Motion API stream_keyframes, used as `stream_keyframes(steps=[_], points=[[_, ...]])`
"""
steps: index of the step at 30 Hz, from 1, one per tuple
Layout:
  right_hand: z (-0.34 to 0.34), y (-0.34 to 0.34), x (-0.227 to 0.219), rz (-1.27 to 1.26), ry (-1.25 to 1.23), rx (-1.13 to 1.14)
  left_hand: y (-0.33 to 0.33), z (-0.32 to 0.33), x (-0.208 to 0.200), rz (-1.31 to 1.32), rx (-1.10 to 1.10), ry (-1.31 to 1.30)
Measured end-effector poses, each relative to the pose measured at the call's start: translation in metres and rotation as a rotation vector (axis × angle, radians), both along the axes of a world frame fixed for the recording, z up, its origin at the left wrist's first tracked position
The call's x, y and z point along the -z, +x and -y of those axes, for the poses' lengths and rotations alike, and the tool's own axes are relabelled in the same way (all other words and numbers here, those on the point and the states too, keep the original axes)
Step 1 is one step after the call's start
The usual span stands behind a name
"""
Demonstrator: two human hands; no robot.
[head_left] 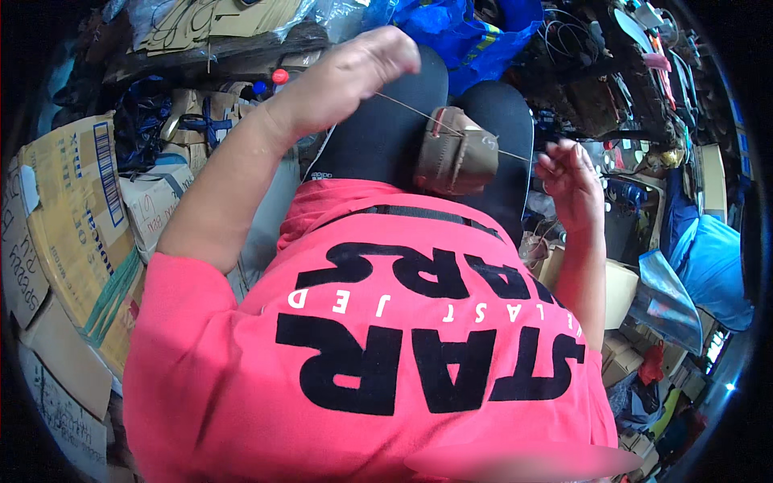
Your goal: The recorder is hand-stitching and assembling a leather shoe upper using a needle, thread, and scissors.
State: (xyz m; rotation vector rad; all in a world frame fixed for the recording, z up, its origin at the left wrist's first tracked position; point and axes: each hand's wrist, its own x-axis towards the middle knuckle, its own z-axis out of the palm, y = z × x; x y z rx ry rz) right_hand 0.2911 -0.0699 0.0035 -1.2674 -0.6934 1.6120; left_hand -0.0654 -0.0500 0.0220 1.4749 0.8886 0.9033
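A brown leather piece (456,157), boxy with a stitched seam, sits between my thighs; I cannot tell whether it is a shoe or a pouch. A thin light thread (407,105) runs across its top, stretched out to both sides. At the upper left, my left hand (366,72) is raised over my left thigh, its fingers curled and slightly blurred where the thread meets it. To the right of the leather piece, my right hand (572,177) has its fingers bent together at the other end of the thread. Neither hand touches the leather.
Large cardboard boxes (76,217) stand at the left, with green cord (113,298) on one. A blue bag (471,40) lies beyond my knees. Flat tan sheets (217,24) lie at the far left. Cluttered shelves (628,88) and a blue cloth (708,266) are on the right.
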Motion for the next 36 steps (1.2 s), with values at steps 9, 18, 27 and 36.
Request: stream_keyframes(steps=[9, 18, 27, 36], points=[[0.018, -0.019, -0.001, 1.033, 0.551, -0.292, 0.033, 0.015, -0.001, -0.364, -0.043, 0.449], [0.026, -0.057, -0.007, 0.944, 0.601, -0.492, 0.034, 0.012, 0.008, -0.615, -0.055, 0.683], [0.024, -0.061, -0.006, 0.926, 0.665, -0.537, 0.033, 0.007, 0.009, -0.624, -0.065, 0.737], [0.023, -0.062, -0.007, 0.874, 0.641, -0.527, 0.030, 0.005, 0.007, -0.642, -0.048, 0.728]])
